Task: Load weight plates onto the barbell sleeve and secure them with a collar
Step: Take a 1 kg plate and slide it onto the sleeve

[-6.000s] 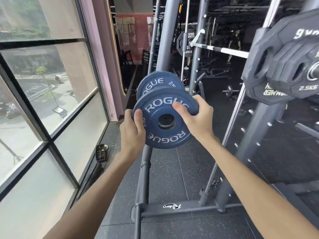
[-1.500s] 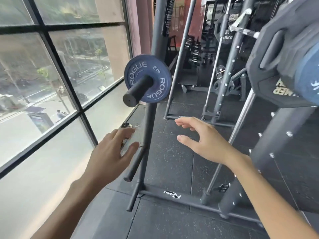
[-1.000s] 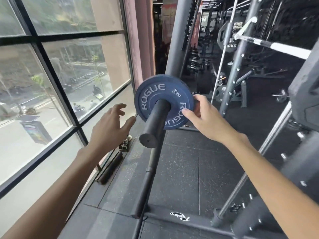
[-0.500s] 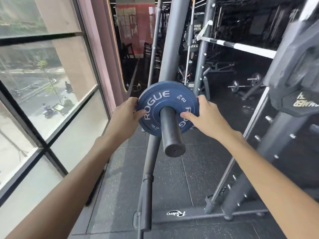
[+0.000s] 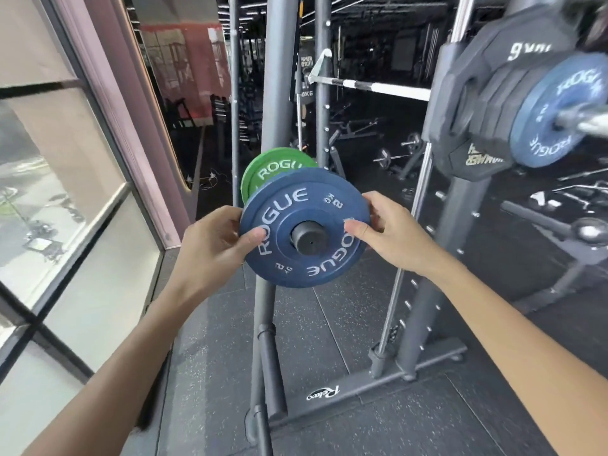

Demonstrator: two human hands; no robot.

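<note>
A grey rack post [image 5: 279,93] stood straight ahead of me, with a window [image 5: 65,192] on my left and the black rubber floor [image 5: 329,324] below. High on my right, well apart from my hands, the barbell sleeve [image 5: 589,123] carried black plates [image 5: 487,103] and a second blue plate [image 5: 556,126] outermost, all blurred. A green plate [image 5: 273,169] sat just behind the blue plate [image 5: 286,222]; I could not tell whether both shared one peg.

The blue plate hung between my two hands, near the tip of the black storage peg [image 5: 309,240], whose end poked through its hole toward me. My left hand [image 5: 214,245] gripped its left edge, thumb on the face and the other fingers [image 5: 230,225] curled toward the rim. My right hand [image 5: 391,235] pinched the right edge, thumb on the face, the rest wrapped over the rim.
</note>
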